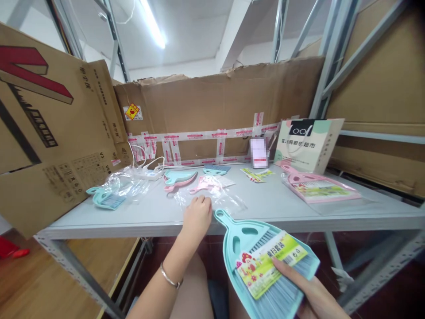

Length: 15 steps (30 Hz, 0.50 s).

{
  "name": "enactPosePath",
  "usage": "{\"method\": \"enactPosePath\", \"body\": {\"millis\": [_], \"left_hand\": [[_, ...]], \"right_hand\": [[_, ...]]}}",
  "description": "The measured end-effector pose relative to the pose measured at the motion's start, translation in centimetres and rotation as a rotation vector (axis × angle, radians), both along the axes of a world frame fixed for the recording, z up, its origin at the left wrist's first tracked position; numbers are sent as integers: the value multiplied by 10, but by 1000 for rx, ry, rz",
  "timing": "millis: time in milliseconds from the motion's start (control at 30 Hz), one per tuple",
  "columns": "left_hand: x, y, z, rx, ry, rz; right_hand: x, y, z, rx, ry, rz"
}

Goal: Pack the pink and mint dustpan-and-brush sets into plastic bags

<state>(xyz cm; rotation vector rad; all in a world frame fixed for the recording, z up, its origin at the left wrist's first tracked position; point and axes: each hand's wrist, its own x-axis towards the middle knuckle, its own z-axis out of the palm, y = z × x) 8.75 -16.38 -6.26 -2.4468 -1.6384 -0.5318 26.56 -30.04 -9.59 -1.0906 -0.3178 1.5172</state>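
At front edge of desk (133, 229): left hand (197, 212) curled, grip unclear
Before that edge: right hand (312, 288) grasping blue dustpan (234, 257)
Right end: pink dustpan (294, 178), well apart

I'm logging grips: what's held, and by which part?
Right hand: the turquoise dustpan set, by its wide end. Left hand: cannot tell.

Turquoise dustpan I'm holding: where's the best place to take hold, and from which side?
Likely the narrow handle of the turquoise dustpan, from the left: it tapers there to an uncovered end beside your left grip, while your right grip holds the wide end.
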Motion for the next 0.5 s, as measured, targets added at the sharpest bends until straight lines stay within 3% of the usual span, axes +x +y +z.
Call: {"method": "enactPosePath", "body": {"millis": [233,500], "left_hand": [[-14,-20,4,51,-148,-154],[-2,-32,7,46,-152,-380]], "right_hand": [[-17,3,10,-12,-14,7],[-50,10,13,42,50,28]]}}
